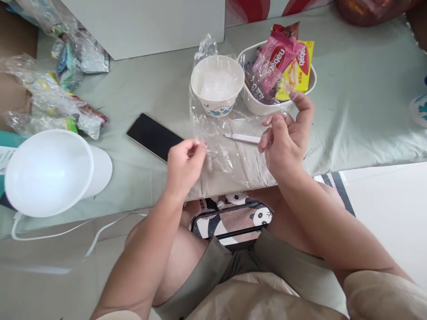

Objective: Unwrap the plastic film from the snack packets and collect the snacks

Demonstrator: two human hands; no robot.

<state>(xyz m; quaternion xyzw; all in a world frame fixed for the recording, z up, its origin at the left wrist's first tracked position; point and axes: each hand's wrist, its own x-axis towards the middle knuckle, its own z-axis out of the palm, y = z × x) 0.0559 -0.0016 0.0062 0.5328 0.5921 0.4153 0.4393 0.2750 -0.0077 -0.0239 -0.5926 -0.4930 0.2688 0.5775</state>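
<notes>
My left hand (187,166) is closed, thumb and forefinger pinching the edge of a clear plastic bag (216,153). The crinkled film spreads over the cloth towards my right hand (288,138), whose fingers are curled around its other side. A white pen-like knife (245,138) with a narrow pointed tip extends left from my right fingers; whether they grip it or it lies under the film, I cannot tell. Just beyond the hands stands a white paper cup (218,95) with blue print, clear plastic behind it. Beside it, a white bowl (258,108) holds several snack packets (275,60).
A black phone (155,135) lies left of my left hand. Farther left are a white lamp (50,173) with its cable and several wrapped snacks (63,102). A white panel (150,26) stands at the back. The table's front edge runs above my lap.
</notes>
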